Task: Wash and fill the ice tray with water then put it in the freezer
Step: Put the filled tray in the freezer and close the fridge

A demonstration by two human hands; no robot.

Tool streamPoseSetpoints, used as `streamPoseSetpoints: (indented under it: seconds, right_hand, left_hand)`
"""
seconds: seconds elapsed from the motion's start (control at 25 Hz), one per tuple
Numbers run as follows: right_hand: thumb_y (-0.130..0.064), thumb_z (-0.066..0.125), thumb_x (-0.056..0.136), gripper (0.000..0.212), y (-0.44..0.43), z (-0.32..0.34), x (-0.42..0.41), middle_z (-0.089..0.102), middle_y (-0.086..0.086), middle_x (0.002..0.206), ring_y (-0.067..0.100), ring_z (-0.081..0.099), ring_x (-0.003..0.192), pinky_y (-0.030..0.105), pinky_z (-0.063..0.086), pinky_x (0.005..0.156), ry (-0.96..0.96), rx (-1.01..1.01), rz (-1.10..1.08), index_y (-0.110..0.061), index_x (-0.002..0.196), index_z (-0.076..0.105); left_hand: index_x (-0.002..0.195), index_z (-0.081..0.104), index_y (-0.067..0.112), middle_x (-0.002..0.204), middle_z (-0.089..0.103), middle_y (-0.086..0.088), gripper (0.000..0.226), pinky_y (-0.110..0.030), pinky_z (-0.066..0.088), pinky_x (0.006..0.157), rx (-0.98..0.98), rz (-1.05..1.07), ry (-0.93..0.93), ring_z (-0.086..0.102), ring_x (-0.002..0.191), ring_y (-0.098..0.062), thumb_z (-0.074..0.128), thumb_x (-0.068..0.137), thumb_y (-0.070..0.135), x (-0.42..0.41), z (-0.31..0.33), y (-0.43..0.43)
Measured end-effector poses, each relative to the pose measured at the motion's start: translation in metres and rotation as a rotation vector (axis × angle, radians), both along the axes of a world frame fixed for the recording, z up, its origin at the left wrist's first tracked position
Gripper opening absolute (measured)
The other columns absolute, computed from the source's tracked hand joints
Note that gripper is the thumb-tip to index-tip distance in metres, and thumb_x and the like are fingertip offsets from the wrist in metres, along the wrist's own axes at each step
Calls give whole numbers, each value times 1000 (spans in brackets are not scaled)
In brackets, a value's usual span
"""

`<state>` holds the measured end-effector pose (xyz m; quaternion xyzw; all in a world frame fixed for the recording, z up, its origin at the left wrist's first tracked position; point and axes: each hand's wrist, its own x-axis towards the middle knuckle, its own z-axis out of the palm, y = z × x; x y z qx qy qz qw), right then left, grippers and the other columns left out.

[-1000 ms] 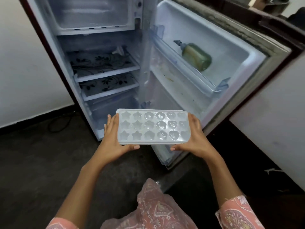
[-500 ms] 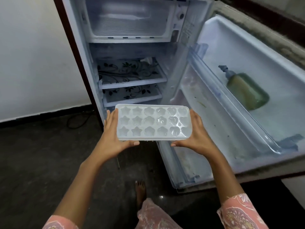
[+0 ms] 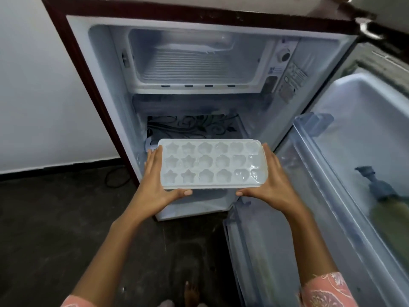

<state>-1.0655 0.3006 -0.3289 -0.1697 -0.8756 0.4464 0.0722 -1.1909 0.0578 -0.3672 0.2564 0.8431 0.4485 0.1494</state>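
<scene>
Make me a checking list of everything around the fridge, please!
Surface: dark floor; no table seen.
Job's things: ice tray held level in front of the open fridge, lower than the freezer compartment; wet glints in its right-hand cells.
Clutter: green bottle in the fridge door rack; patterned shelf behind the tray.
Hands: left hand and right hand grip the tray's short ends.
Cables: dark cable on the floor left of the fridge.
Surroundings: white wall; door swung open to the right; bare foot below.
</scene>
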Motion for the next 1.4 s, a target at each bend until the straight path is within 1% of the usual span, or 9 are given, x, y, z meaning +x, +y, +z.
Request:
streamPoseSetpoints:
  seconds: [0.12,0.28,0.52,0.68,0.92,1.0,1.08,1.24,1.4]
  right_hand:
    - [-49,83,35,122,13,-1,-28,23,-19,140,-7,21,127,6,25,96,31,-32,-10,-41,137,17]
    - [-32,92,45,134,29,-6,-63,21,-11,151,4,24,134,26,29,106,40,-67,-50,-27,149,7]
    - [-26,91,48,104,46,11,-113,40,-19,132,-13,41,114,1,38,82,214,-102,-5,-55,122,25]
    - [-59,82,35,102,54,33,-146,38,-29,128,-21,39,113,0,39,83,267,-76,49,-52,122,29]
    - [-21,88,51,77,64,42,-188,39,-31,108,-35,42,88,-6,37,69,329,-82,73,-40,106,37]
    - [-29,91,51,82,68,38,-199,39,-30,106,-36,42,83,-6,37,66,321,-111,67,-37,110,36]
    - [-40,86,40,90,71,34,-210,39,-31,106,-33,44,84,-5,38,66,311,-123,62,-37,113,33]
    - [-11,87,60,95,86,23,-230,38,-30,106,-7,46,95,-1,39,66,305,-97,12,-35,129,26]
    - [-7,82,65,98,100,23,-246,36,-29,103,4,38,109,18,35,87,306,-94,3,-24,141,23]
  left_hand:
    - [151,-2,27,158,4,10,131,-45,5,119,-3,9,32,-12,144,-6,64,50,77,-30,2,10]
    - [150,5,30,155,13,9,126,-51,14,117,22,-5,60,-2,146,-10,67,51,76,-68,11,24]
    - [149,15,28,150,23,1,128,-52,22,114,56,18,134,14,143,-20,64,45,84,-117,30,45]
    - [148,16,28,150,23,7,129,-51,25,114,99,39,158,18,142,-20,63,43,85,-146,45,56]
    - [145,18,29,148,27,2,130,-38,29,114,130,63,171,30,137,-16,68,35,77,-187,52,68]
    - [146,20,27,146,30,1,127,-39,32,112,138,73,178,34,134,-17,69,36,70,-199,50,74]
    - [146,22,28,145,32,3,127,-37,34,110,142,81,172,36,132,-16,69,34,69,-210,47,79]
    - [144,27,26,144,36,6,128,-36,35,109,198,111,164,40,129,-15,75,31,63,-222,45,92]
    - [136,39,24,134,50,4,131,-39,43,103,226,122,114,52,119,-16,80,22,71,-236,43,104]
